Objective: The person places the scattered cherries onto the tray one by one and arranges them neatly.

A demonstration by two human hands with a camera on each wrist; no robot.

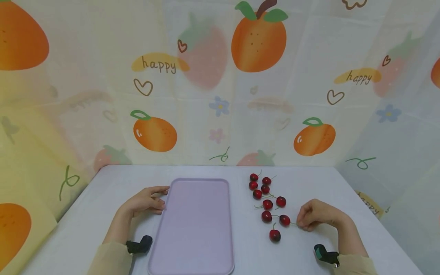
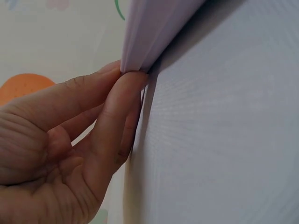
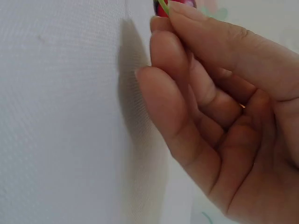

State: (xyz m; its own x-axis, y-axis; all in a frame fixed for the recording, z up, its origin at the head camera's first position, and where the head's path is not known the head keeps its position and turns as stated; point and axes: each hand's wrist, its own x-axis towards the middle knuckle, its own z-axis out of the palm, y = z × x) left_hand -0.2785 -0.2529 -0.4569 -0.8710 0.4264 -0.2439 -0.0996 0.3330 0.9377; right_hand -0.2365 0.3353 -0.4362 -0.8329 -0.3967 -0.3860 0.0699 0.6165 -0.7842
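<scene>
A pale purple tray (image 1: 195,225) lies lengthwise on the white table. My left hand (image 1: 148,199) holds its left rim by the fingertips; in the left wrist view, the thumb (image 2: 124,95) and forefinger meet at the tray's edge (image 2: 147,35). On the right, my right hand (image 1: 317,214) pinches the thin green stem (image 3: 163,5) of a dark red cherry (image 1: 284,220). That cherry sits on the table just left of the fingertips. The right wrist view shows only part of it, behind the thumb and forefinger, with the other fingers curled loosely.
Several more cherries (image 1: 266,216) with stems are scattered in a column right of the tray. One cherry (image 1: 275,235) lies nearest to me. A printed fruit cloth (image 1: 258,95) hangs behind the table (image 1: 295,259). Each wrist bears a black camera mount (image 1: 139,245).
</scene>
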